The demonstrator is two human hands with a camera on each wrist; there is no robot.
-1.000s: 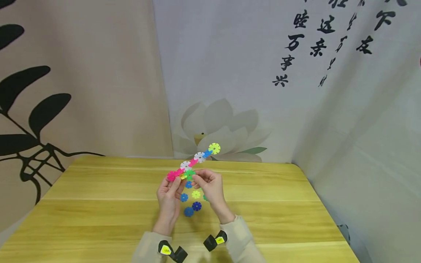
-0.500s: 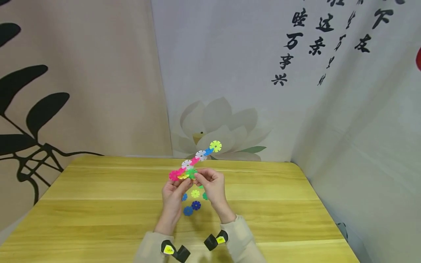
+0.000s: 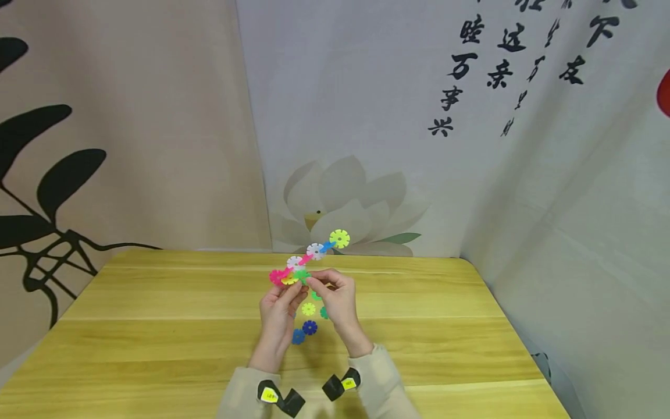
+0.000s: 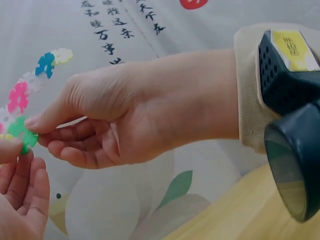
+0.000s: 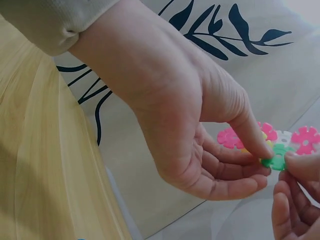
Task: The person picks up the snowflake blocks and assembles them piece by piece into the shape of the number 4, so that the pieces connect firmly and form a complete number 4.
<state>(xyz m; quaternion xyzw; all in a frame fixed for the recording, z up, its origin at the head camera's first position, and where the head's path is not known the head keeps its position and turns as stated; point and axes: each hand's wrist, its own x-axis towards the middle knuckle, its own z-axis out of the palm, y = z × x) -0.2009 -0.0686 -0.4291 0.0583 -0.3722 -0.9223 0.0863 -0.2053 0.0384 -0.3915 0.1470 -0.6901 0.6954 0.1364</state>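
Leftward, a pale hanging (image 3: 173, 128) with printed dark leaves (image 3: 71, 183) stands behind the bench (image 3: 157, 331). Next, left sleeve (image 3: 241, 393), with a black wrist camera (image 3: 291, 402) at its cuff.

Left hand (image 3: 277, 317): raised over the bench, thumb and fingers pinching the chain of discs (image 3: 295, 263) at its lower end, beside the green disc. Chain: held in the air between the hands, slanting up to the right. Order of discs from the left: pink (image 3: 276, 277), second pink, yellow, white, another pink, second white, blue (image 3: 327, 247), and yellow-green (image 3: 339, 239) at the top end. Green disc (image 3: 302, 276): at the lower part, next to the yellow one; the slot joint there is covered by fingertips, so cannot tell how it is seated.

Beneath, loose on the bench: light blue disc (image 3: 298, 336), just beside it a dark blue disc (image 3: 310, 327), farther back a loose yellow-green disc (image 3: 309, 309), and two green ones partly covered by the right hand.

Right hand (image 3: 337, 299): thumb and index finger pinching the green disc by its right edge. Right sleeve (image 3: 384, 384) below. Farther right, black lettering (image 3: 460, 66) on the backdrop; red spot (image 3: 663, 93) cut off by the frame edge.
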